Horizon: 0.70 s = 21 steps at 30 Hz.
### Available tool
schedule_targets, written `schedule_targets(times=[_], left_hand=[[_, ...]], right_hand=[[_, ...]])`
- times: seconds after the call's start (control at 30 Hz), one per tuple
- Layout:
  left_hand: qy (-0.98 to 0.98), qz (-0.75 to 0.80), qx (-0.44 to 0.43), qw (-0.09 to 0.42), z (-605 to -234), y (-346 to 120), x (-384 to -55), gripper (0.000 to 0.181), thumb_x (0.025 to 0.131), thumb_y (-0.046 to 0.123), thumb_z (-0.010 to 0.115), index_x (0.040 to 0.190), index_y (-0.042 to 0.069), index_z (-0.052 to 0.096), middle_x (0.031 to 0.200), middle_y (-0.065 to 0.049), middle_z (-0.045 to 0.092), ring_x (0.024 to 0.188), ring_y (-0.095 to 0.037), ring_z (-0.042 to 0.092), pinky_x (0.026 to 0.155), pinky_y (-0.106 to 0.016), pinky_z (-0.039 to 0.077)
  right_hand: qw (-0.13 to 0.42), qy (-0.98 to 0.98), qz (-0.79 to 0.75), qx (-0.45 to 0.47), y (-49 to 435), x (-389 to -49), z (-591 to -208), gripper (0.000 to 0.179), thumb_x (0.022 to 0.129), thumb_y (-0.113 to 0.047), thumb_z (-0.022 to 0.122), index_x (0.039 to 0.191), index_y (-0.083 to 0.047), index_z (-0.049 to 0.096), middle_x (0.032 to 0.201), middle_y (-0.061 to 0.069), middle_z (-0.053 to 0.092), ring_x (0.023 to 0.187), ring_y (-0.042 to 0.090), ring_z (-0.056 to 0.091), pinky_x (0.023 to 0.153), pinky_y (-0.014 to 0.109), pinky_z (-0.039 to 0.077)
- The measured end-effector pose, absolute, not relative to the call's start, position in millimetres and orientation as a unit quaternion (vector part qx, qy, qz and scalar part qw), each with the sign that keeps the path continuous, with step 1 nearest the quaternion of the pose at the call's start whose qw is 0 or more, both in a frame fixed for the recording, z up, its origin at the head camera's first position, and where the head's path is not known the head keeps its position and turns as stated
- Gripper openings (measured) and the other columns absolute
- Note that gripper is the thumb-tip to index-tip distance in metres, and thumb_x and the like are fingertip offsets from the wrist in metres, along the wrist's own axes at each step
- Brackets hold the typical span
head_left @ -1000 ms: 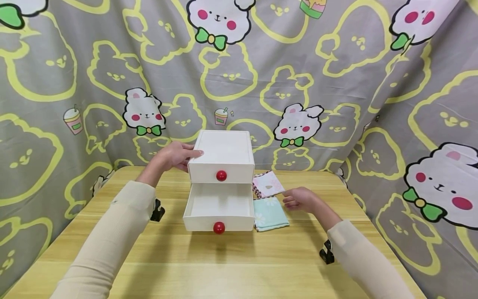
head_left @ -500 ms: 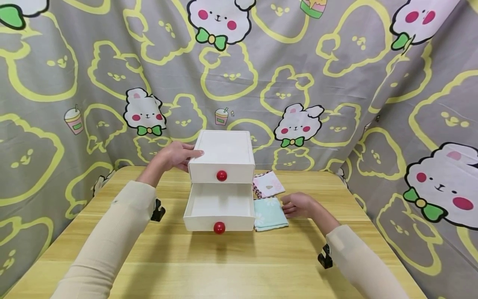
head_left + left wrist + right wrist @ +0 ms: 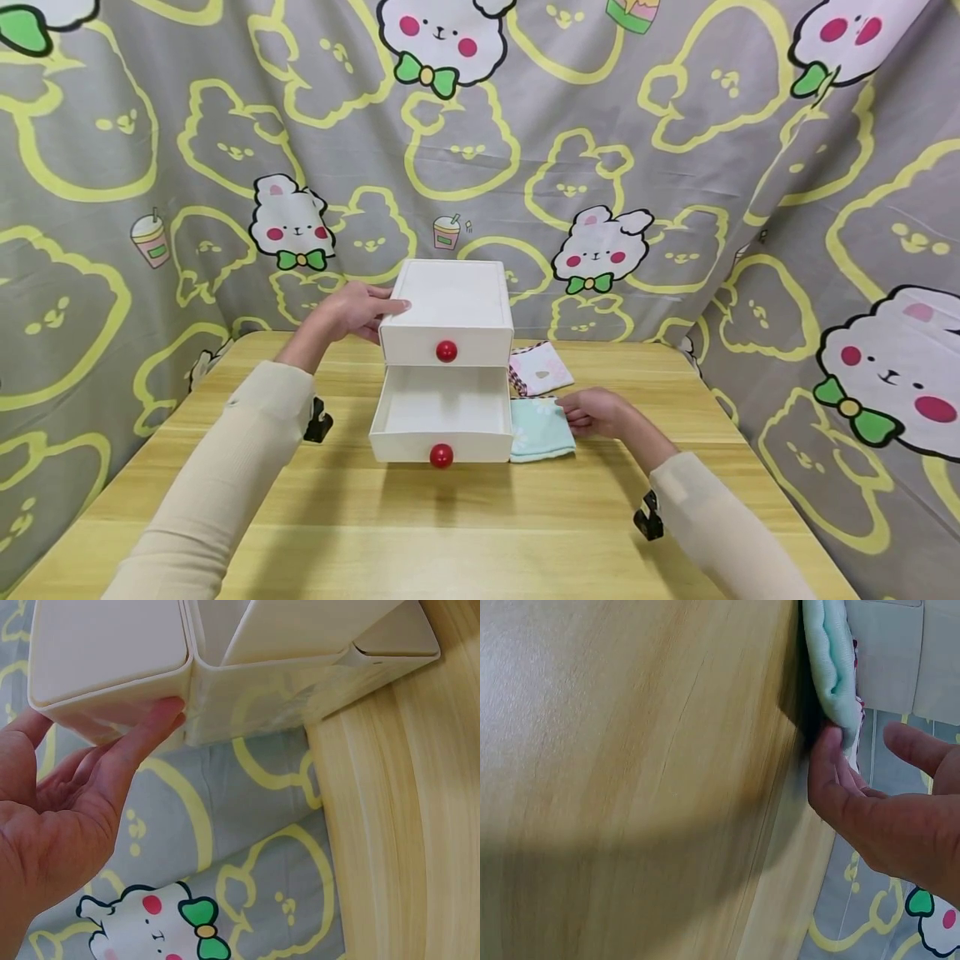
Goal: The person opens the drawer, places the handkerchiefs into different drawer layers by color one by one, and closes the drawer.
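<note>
A white drawer cabinet [image 3: 450,296] with red knobs stands mid-table, its top drawer pushed in. The lower drawer [image 3: 442,408] is pulled out and nothing shows inside it. My left hand [image 3: 354,310] holds the cabinet's upper left side, thumb over the top edge and fingers along the side wall. A folded mint-green cloth [image 3: 542,432] with a flower print lies right of the drawer. The fingers of my right hand [image 3: 596,411] touch its right edge. In the right wrist view, those fingers reach the cloth's lower edge [image 3: 832,682] while the thumb [image 3: 911,746] stands apart.
Behind the mint cloth lies a folded white-and-pink cloth [image 3: 542,368] with a checked border. A black wrist mount [image 3: 318,421] sits below the left sleeve, another black mount [image 3: 648,517] below the right one. A patterned curtain [image 3: 465,150] surrounds the wooden table [image 3: 450,533].
My right hand has moved from beside the white-and-pink cloth, nearer and left, onto the mint cloth's right edge. That edge has shifted slightly left. My left hand has stayed on the cabinet.
</note>
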State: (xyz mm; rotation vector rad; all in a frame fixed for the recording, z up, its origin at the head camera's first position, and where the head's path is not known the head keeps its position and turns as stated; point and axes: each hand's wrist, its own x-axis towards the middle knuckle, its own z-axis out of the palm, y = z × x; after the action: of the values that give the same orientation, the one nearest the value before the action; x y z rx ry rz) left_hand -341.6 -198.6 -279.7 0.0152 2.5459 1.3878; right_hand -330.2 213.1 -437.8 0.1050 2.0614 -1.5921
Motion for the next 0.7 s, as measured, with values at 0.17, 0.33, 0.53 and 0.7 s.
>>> schedule_targets(times=[0.17, 0.33, 0.53, 0.7], left_hand=[[0.871, 0.476, 0.005, 0.122, -279, -199, -342, 0.067, 0.099, 0.042, 0.066, 0.154, 0.010, 0.045, 0.129, -0.021, 0.065, 0.101, -0.027, 0.070, 0.084, -0.038, 0.063], [0.871, 0.475, 0.006, 0.123, -280, -200, -342, 0.067, 0.099, 0.042, 0.066, 0.154, 0.010, 0.045, 0.129, -0.021, 0.065, 0.100, -0.026, 0.070, 0.084, -0.038, 0.063], [0.872, 0.475, 0.008, 0.121, -280, -200, -343, 0.067, 0.098, 0.043, 0.066, 0.154, 0.010, 0.045, 0.129, -0.020, 0.065, 0.100, -0.026, 0.070, 0.083, -0.038, 0.063], [0.870, 0.477, 0.009, 0.121, -280, -200, -343, 0.067, 0.098, 0.042, 0.066, 0.154, 0.010, 0.045, 0.129, -0.020, 0.065, 0.100, -0.026, 0.070, 0.084, -0.038, 0.063]], right_hand=[[0.261, 0.778, -0.570, 0.046, 208, -327, -434, 0.024, 0.100, -0.017, 0.060, 0.111, 0.003, 0.061, 0.080, 0.003, 0.058, 0.073, 0.012, 0.063, 0.073, 0.029, 0.058], [0.260, 0.792, -0.550, 0.042, 205, -324, -432, 0.033, 0.096, -0.016, 0.063, 0.121, 0.006, 0.060, 0.092, 0.008, 0.067, 0.078, 0.013, 0.066, 0.075, 0.031, 0.059], [0.259, 0.799, -0.541, 0.043, 203, -324, -434, 0.034, 0.094, -0.015, 0.067, 0.120, 0.006, 0.061, 0.097, 0.009, 0.068, 0.077, 0.014, 0.066, 0.075, 0.031, 0.060], [0.249, 0.801, -0.543, 0.048, 201, -324, -435, 0.021, 0.091, -0.012, 0.070, 0.106, 0.002, 0.065, 0.089, 0.006, 0.066, 0.072, 0.014, 0.065, 0.068, 0.027, 0.059]])
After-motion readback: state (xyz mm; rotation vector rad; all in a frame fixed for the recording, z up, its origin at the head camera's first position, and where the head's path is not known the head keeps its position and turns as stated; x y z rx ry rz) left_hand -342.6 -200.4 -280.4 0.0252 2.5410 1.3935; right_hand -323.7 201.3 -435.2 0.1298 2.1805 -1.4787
